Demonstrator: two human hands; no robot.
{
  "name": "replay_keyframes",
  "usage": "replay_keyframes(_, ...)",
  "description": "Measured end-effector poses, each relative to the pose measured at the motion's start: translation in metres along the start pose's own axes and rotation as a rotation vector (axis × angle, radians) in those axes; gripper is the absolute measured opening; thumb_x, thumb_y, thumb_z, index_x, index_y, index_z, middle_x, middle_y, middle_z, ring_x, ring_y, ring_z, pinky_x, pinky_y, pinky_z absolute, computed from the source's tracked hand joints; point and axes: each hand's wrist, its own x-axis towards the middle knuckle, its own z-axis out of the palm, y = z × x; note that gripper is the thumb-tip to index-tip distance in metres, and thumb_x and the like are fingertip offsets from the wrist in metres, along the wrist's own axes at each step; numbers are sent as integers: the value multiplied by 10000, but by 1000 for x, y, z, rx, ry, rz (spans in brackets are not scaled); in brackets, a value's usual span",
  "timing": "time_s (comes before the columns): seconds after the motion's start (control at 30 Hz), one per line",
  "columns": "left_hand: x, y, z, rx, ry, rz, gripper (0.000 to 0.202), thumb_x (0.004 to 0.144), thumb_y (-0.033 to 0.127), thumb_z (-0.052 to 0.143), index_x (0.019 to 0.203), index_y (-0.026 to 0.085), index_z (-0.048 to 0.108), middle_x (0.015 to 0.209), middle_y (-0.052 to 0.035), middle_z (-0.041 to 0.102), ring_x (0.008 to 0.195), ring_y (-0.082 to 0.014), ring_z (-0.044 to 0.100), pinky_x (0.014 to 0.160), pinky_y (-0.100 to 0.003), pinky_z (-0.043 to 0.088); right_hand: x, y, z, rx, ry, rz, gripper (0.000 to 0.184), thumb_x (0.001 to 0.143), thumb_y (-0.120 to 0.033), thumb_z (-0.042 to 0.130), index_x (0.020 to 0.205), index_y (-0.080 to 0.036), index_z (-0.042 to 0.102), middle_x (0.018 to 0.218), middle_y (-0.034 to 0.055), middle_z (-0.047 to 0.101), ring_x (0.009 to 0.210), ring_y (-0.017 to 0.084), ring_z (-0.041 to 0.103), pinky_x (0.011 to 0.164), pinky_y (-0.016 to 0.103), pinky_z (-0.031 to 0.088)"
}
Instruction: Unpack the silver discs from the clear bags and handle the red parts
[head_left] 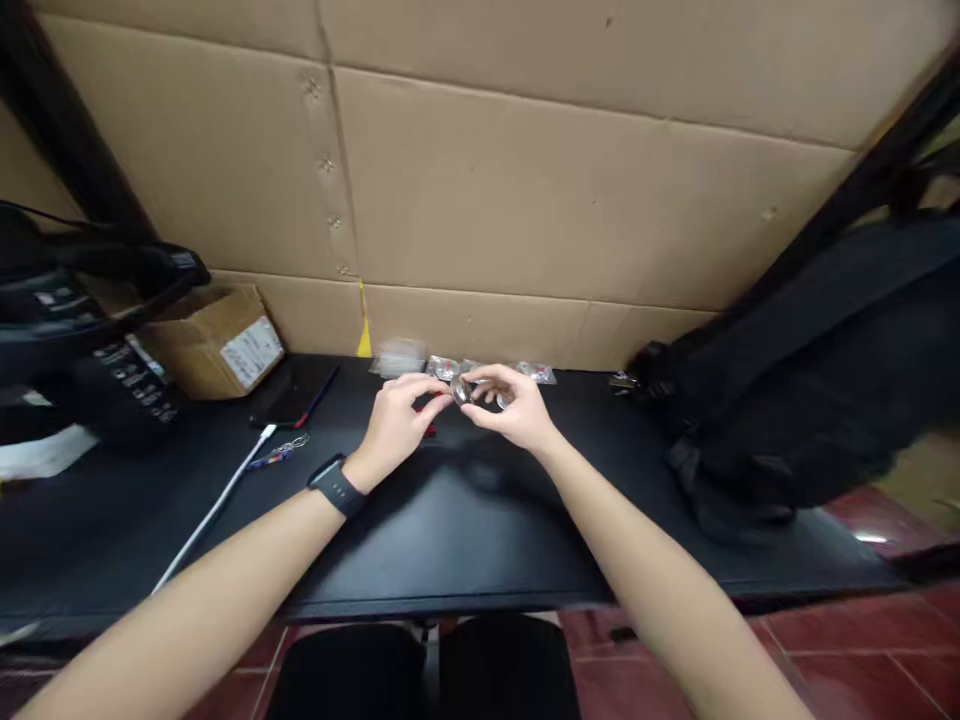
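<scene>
Above the middle of the black table, my right hand [514, 405] grips a small round shiny metal-looking disc [461, 390] between thumb and fingers. My left hand [403, 418], with a dark watch on the wrist, is closed in a pinch at the disc's left edge. A second round silvery piece [502, 401] shows by the curled fingers of my right hand; whether it is held or lies behind is unclear. Something small and red [430, 432] is partly hidden beneath my left hand. Behind the hands lie several small clear packets [536, 373] with shiny round pieces.
The black table [465, 560] backs onto a cardboard wall [525, 200]. At left are an open cardboard box [217, 345], a black bag [97, 330], a dark flat device [289, 395], a white cable [217, 505] and a keychain [279, 455]. Dark cloth [810, 370] hangs at right.
</scene>
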Motion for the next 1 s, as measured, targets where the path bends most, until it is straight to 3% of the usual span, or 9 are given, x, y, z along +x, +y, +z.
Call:
replay_keyframes(0.17, -2, 6, 8, -183, -10, -75, 109, 919, 272, 630, 926, 201, 712, 1045, -59, 687, 1017, -204, 646, 947, -333, 493, -4, -7, 13, -22, 26, -51, 378, 736, -279, 802, 1094, -239, 686, 1092, 50, 749, 864, 191, 714, 756, 328, 541)
replay_keyframes(0.37, -5, 4, 14, -441, -22, -257, 240, 884, 406, 680, 998, 200, 730, 1106, -80, 690, 1032, -233, 643, 930, -348, 505, -6, -13, 17, 2, 0, -68, 335, 751, -280, 793, 1064, -238, 680, 1148, 61, 743, 921, 207, 719, 782, 342, 544)
replay_keyframes(0.53, -7, 8, 17, -639, -10, -412, 294, 870, 446, 695, 1006, 187, 712, 1031, -70, 719, 993, -223, 653, 890, -325, 512, -7, -12, 18, -28, 7, -36, 349, 763, -273, 783, 1096, -240, 684, 1092, 55, 757, 984, 225, 716, 784, 338, 538)
replay_keyframes(0.67, -7, 11, 16, -577, 4, -448, 285, 852, 450, 706, 957, 185, 701, 1007, -61, 710, 935, -206, 650, 809, -295, 519, -8, -6, 22, 25, 30, 23, 265, 787, -303, 779, 1032, -236, 704, 1037, 52, 764, 962, 228, 724, 781, 340, 555)
replay_keyframes(0.8, -5, 7, 13, -433, -3, -384, 246, 874, 433, 670, 924, 194, 703, 1005, -58, 683, 900, -198, 646, 746, -287, 522, -8, -2, 28, 277, 39, 152, 297, 774, -356, 800, 1026, -237, 697, 1129, 56, 740, 950, 219, 736, 830, 357, 595)
replay_keyframes(0.9, -5, 6, 13, -297, 11, -296, 192, 895, 380, 641, 888, 197, 699, 1015, -58, 669, 931, -202, 641, 800, -309, 525, -7, -3, 30, 416, 64, 224, 276, 775, -364, 804, 1002, -234, 718, 1186, 56, 719, 986, 210, 723, 873, 361, 600)
replay_keyframes(1.0, -6, 8, 13, -204, 39, -233, 148, 910, 331, 617, 890, 202, 686, 1014, -54, 659, 978, -204, 634, 895, -337, 511, -8, -6, 31, 480, 68, 305, 259, 763, -355, 820, 980, -238, 740, 1240, 58, 702, 961, 198, 719, 806, 327, 611)
